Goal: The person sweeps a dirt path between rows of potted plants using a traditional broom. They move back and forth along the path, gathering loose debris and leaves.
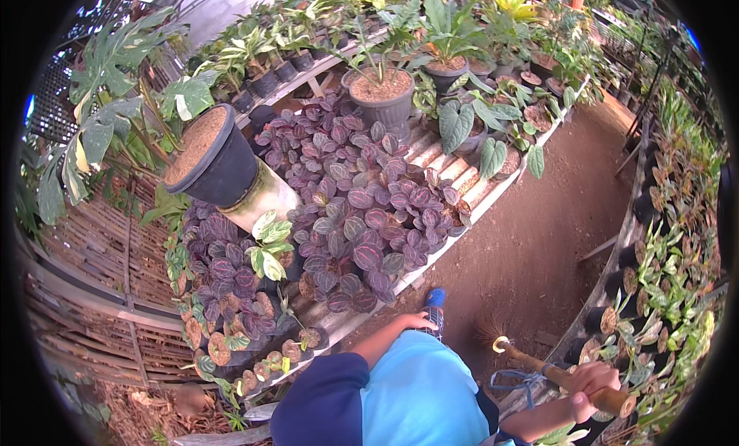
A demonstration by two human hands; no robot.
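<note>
My right hand [594, 383] is wrapped around the top of a bamboo broom handle [528, 360]. A light blue tie [519, 382] hangs from the handle. At its lower end, the broom's brown bristles [491, 330] are over the dirt path. My left hand [417, 320] rests on my leg in checked trousers, its fingers partly in sight and no object in it. Just beyond it, a blue clog [436, 297] is on one foot. Near that hand grow dark purple plants with pink veins [369, 255], massed on a raised bench.
The bench's pale front edge [439, 258] borders the dirt path [548, 215]. A large black pot [222, 166] stands on a pale pedestal [265, 194]. A grey pot [384, 102] and heart-leaved plants [456, 125] sit farther back. Potted plants [664, 272] line the right side.
</note>
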